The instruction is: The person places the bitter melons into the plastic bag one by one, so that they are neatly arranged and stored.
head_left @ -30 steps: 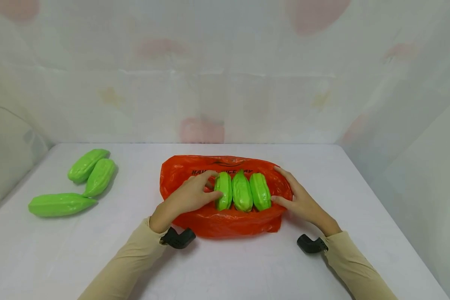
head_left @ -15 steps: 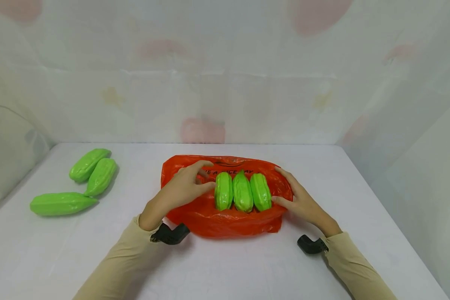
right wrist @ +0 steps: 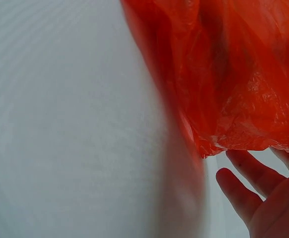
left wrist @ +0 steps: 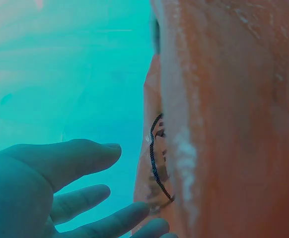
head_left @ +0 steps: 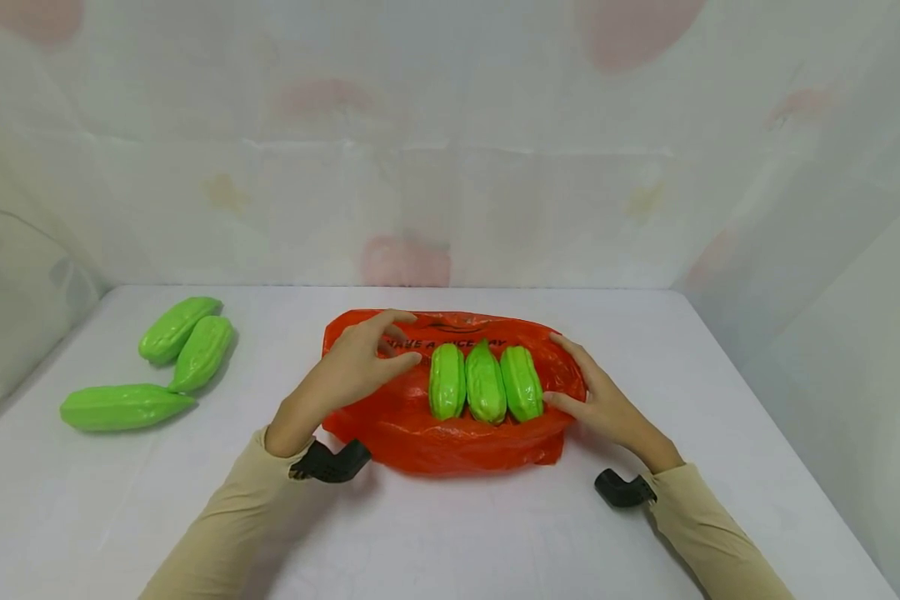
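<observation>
A red plastic bag [head_left: 450, 450] with black print lies on the table, its mouth facing up. Three glossy green ribbed fruits, pointed like star fruit, sit side by side in it: a left one [head_left: 447, 382], a middle one [head_left: 484, 385] and a right one [head_left: 521, 383]. My left hand [head_left: 352, 362] hovers over the bag's left part with fingers parted, holding nothing. At the bag's right end rests my right hand [head_left: 600, 400], its thumb near the right fruit and its fingers straight along the bag's edge. In the right wrist view those fingers [right wrist: 253, 171] show beside the red plastic.
Three more green fruits lie at the table's left: a back one [head_left: 176, 330], one leaning beside it [head_left: 201, 354] and a front one [head_left: 123, 407]. A white cloth wall [head_left: 450, 200] stands behind the white table [head_left: 495, 542]. Black camera mounts sit at both wrists.
My left hand has let go of the left fruit in the bag and drawn back to the left, its fingers parting. My right hand and the fruits in the bag have stayed put.
</observation>
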The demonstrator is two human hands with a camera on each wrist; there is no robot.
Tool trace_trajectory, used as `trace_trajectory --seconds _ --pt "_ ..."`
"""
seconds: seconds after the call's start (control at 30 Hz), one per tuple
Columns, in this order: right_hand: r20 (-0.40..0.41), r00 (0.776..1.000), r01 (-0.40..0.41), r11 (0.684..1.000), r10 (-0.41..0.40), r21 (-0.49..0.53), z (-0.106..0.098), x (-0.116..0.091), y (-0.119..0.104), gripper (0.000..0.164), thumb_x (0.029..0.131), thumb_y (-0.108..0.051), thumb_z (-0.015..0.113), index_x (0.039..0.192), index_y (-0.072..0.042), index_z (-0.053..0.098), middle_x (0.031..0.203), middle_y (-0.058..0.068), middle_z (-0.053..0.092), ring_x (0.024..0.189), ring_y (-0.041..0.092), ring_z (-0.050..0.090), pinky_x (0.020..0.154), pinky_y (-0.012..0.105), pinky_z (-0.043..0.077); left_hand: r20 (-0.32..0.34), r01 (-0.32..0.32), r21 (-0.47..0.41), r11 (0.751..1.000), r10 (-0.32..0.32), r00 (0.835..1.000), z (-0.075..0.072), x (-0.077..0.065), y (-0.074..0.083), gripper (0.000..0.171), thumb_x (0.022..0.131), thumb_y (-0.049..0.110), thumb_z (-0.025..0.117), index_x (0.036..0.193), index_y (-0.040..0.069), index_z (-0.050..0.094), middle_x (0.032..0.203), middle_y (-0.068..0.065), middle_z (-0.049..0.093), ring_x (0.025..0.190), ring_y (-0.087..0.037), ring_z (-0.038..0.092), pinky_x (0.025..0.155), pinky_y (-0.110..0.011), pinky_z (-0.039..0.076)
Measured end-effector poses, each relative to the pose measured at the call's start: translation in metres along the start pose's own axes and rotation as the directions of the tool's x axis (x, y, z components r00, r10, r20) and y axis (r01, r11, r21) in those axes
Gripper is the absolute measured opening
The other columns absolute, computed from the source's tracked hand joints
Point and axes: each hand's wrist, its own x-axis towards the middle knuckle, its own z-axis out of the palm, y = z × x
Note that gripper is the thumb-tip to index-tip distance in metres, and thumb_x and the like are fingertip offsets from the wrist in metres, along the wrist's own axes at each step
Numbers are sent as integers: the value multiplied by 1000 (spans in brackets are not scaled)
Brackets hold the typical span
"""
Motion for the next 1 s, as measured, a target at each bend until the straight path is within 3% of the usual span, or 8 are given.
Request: trace_trajectory --seconds 1.0 --pt "2 1000 -20 1000 20 18 1 1 1 76 94 -25 67 157 -26 23 160 10 28 142 38 35 107 63 40 -126 48 -10 999 -49 991 -43 -9 -18 50 96 26 63 142 13 48 135 -18 59 118 -36 60 93 -54 51"
